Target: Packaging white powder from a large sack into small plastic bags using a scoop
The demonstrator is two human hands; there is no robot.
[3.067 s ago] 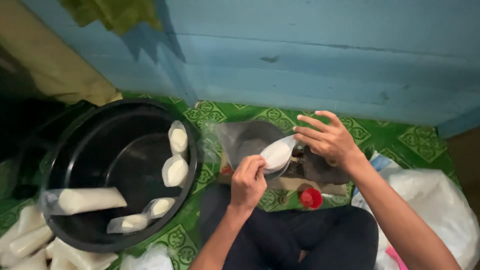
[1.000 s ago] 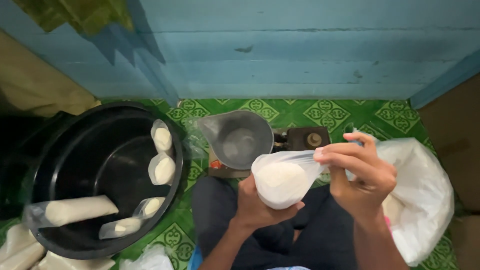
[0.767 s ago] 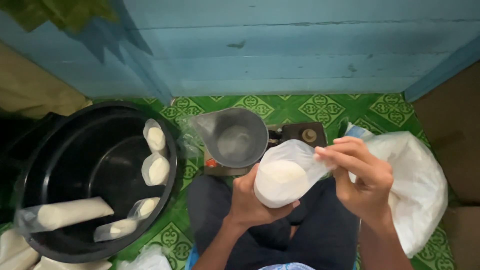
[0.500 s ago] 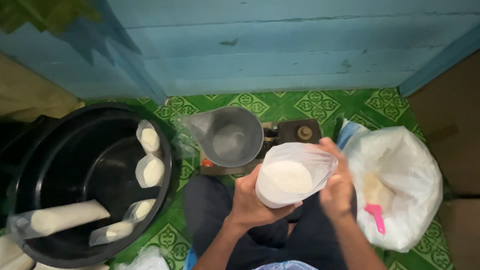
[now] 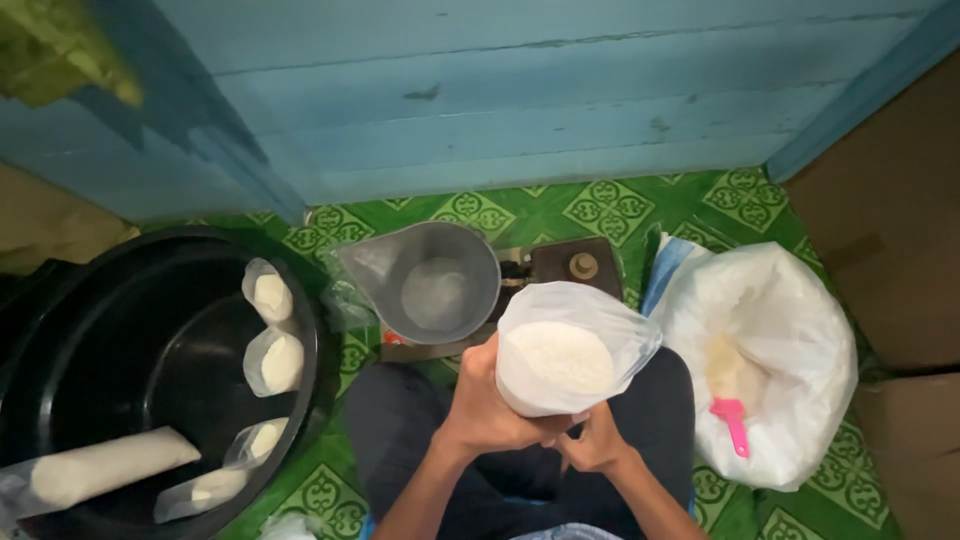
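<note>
Hands centre frame: left hand [image 5: 490, 405] wraps clear bag of white grains [image 5: 562, 350]; right hand [image 5: 597, 442] pinches its base.

A blue-painted horizontal plank wall [image 5: 520, 110] is running across the top, its paint chipping in spots. Below the wall, a green patterned floor mat [image 5: 600, 210] is lying. Right of the wall, brown cardboard sheeting [image 5: 890, 230] is leaning.
</note>
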